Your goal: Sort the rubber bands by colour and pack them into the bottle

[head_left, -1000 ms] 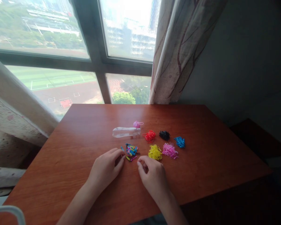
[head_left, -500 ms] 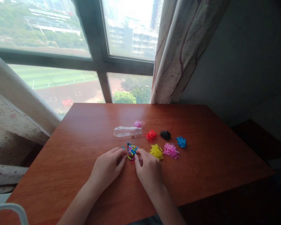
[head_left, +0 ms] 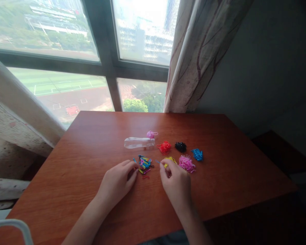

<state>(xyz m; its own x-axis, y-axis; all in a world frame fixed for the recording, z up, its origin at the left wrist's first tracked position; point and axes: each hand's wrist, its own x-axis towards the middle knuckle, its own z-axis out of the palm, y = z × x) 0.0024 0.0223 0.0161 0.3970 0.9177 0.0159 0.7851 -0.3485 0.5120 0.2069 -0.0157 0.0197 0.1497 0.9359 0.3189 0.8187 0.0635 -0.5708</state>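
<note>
A mixed pile of small coloured rubber bands [head_left: 144, 163] lies on the wooden table [head_left: 91, 143]. My left hand [head_left: 118, 182] rests beside that pile, fingers loosely curled, fingertips touching its left edge. My right hand [head_left: 175, 182] is closed in a pinch on a thin blue band [head_left: 157, 162], held over the yellow pile [head_left: 170, 159], which it mostly hides. Sorted piles lie beyond: red [head_left: 164, 147], black [head_left: 180, 146], pink [head_left: 186, 163] and blue [head_left: 198, 154].
A clear plastic bottle [head_left: 139, 143] lies on its side behind the piles, with its pink cap [head_left: 150, 134] next to it. Curtains hang at the left and back right of the window. A white chair rail [head_left: 12, 226] shows at the bottom left.
My right hand went into the mixed pile, then moved right to the yellow pile with a blue band pinched. The left hand stayed put.
</note>
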